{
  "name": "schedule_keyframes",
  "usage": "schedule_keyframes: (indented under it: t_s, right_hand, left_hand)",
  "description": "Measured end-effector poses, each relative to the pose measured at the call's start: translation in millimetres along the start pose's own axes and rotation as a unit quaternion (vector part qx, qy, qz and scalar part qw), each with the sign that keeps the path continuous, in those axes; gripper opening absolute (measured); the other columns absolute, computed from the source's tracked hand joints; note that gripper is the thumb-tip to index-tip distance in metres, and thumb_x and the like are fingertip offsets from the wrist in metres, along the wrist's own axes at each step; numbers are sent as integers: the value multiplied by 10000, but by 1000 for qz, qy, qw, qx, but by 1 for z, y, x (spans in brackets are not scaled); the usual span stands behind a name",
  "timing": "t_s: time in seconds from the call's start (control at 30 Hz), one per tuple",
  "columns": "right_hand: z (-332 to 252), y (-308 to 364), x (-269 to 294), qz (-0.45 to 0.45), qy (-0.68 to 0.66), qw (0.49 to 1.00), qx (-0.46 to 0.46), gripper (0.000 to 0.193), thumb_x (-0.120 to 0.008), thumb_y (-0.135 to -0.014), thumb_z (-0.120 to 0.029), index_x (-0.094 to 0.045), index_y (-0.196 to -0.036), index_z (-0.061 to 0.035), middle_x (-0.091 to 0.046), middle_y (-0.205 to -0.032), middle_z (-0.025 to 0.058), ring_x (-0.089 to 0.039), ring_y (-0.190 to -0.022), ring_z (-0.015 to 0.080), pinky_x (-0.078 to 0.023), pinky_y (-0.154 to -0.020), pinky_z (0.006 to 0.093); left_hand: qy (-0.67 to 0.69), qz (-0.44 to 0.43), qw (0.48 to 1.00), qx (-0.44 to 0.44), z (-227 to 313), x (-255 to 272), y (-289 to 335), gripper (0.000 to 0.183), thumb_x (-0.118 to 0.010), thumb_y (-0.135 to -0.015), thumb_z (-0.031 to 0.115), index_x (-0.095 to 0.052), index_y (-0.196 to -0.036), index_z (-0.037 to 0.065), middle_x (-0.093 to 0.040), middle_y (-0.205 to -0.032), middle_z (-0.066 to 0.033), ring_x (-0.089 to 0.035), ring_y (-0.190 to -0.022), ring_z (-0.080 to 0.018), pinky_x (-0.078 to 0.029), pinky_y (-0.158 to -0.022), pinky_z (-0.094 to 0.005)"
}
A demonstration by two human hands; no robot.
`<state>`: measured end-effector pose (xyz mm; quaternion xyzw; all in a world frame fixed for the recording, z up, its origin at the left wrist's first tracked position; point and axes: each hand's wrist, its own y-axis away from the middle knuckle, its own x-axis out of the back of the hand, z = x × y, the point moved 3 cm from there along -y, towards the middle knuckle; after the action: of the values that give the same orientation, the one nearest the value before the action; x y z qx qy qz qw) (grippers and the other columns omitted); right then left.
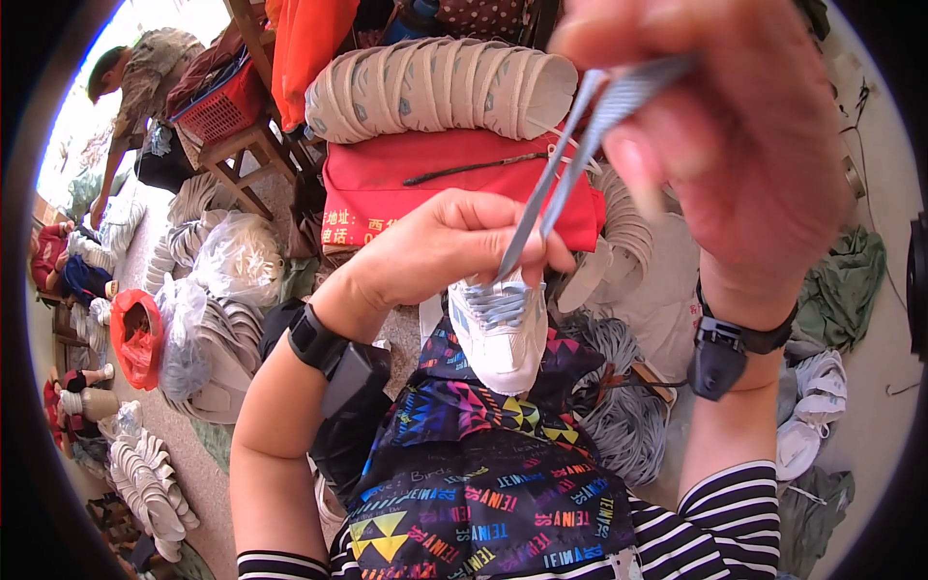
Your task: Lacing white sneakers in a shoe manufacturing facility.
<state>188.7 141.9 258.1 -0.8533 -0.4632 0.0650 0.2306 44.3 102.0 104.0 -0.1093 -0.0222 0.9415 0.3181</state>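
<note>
A white sneaker (503, 333) with grey-blue laces rests toe-down on my lap, over a dark patterned apron (483, 464). My left hand (440, 246) grips the top of the shoe near its tongue. My right hand (715, 135) is raised close to the camera and pinches two flat grey lace ends (570, 155), pulled taut upward from the shoe's eyelets. Both wrists wear black strapped devices.
A row of stacked shoe uppers (435, 87) lies on a red bag (435, 184) ahead. A bundle of grey laces (619, 416) sits at my right knee, with white shoes (807, 416) on the right. Bags and piles of soles (208, 319) fill the left, where a person (135, 77) bends.
</note>
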Motion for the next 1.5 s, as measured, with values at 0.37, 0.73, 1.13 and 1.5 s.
schedule_keyframes:
  t_s: [0.37,0.73,1.13,1.5]
  right_hand:
    - [112,82,156,335,-160,925,-83,270,-542,-952,-99,-576,-1202,-2,-678,-1038,131,-644,-802,139,-550,-769,289]
    - [183,172,178,440,96,850,-272,475,-554,-898,-113,-393,-1319,35,-691,-909,114,-440,-548,33,-329,-431,172]
    - [260,164,30,174,58,936,-300,131,-598,-950,-152,-605,-935,-22,-578,-839,-48,-491,-772,29,-439,-695,208]
    - [236,161,26,99,-78,895,-428,299,-518,-987,-269,-607,-771,-82,-468,-676,-85,-364,-594,17,-281,-533,193]
  left_hand:
    - [364,377,836,-165,-68,93,72,165,-525,-985,218,-615,-962,81,-647,-947,-52,-577,-777,-154,-463,-771,-310]
    - [231,603,741,-182,-81,148,190,150,-504,-999,196,-568,-1000,60,-524,-802,-14,-405,-590,-87,-349,-560,-239]
    - [-18,425,903,53,-121,42,67,247,-478,-1020,241,-626,-1050,46,-655,-884,1,-480,-623,-24,-353,-560,-172]
    - [12,374,915,152,-135,27,67,242,-501,-1007,230,-629,-983,27,-650,-798,-12,-425,-531,-23,-329,-496,-169]
